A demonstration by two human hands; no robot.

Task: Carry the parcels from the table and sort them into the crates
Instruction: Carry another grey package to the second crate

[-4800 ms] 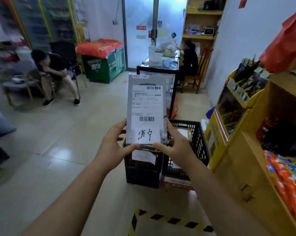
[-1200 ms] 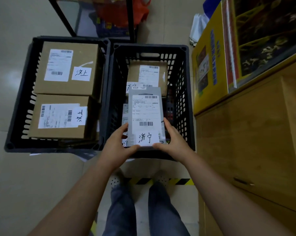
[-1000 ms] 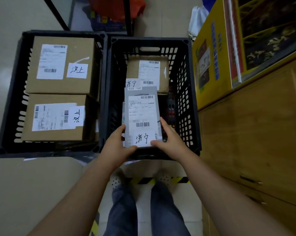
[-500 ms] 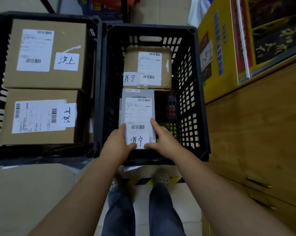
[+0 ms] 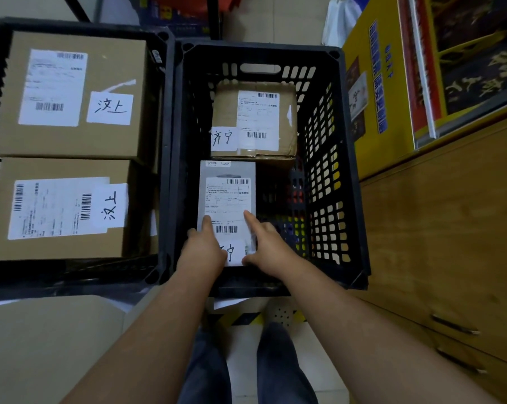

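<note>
Grey parcel (image 5: 227, 199) low inside right crate (image 5: 345, 170), before brown box (image 5: 253, 121). Left hand (image 5: 201, 252) and right hand (image 5: 271, 249) flanking it, index fingers straight on label; grip unclear.

grey parcel (image 5: 227, 199) is laid flat in right crate (image 5: 348, 170) | touched by left hand (image 5: 202, 252) and right hand (image 5: 268, 249) | brown box (image 5: 253, 121) behind | two boxes in left crate (image 5: 165, 141)

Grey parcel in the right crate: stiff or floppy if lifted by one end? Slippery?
The grey parcel probably stays stiff: its edges look straight and its face flat, like a thin box. Likely light, since it is slim. Its smooth face and label may slide under the flat fingers, so gripping the edges seems safer.
</note>
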